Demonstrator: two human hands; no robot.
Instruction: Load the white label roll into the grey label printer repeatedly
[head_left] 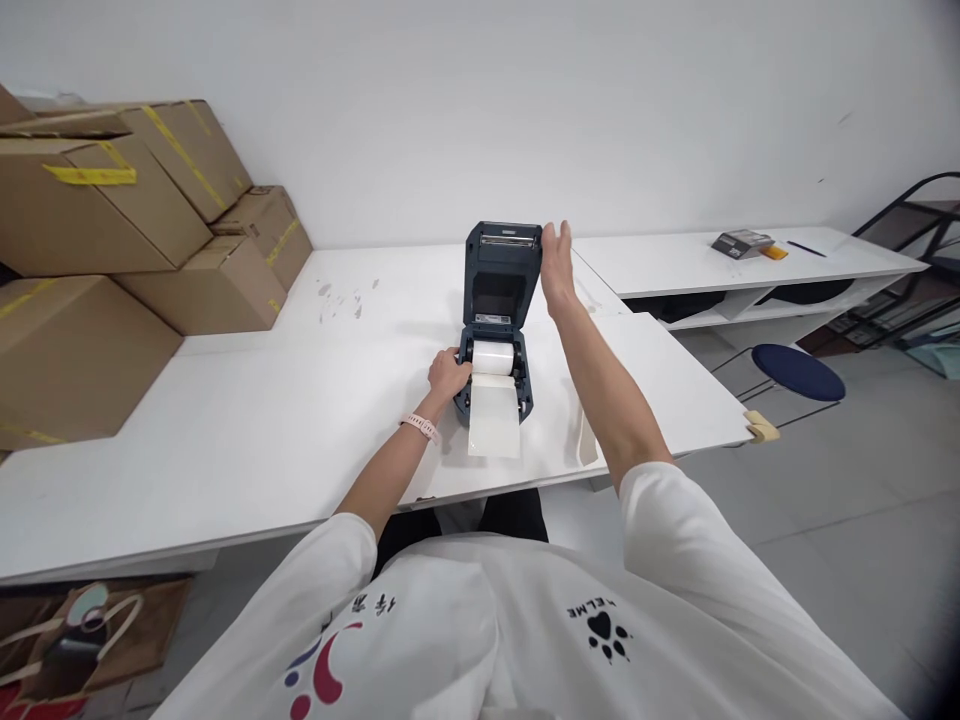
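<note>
A dark label printer stands on the white table with its lid raised. Inside sits a white label roll, and a strip of labels runs out over the front edge onto the table. My left hand holds the left side of the printer's base, its thumb by the roll. At the upper right edge of the lid, my right hand grips the raised lid, with part of the fingers behind it.
Cardboard boxes with yellow tape are stacked at the left. A strip of backing paper lies near the front edge. On the right stand a side desk with a small box and a blue stool. A wall closes off the back.
</note>
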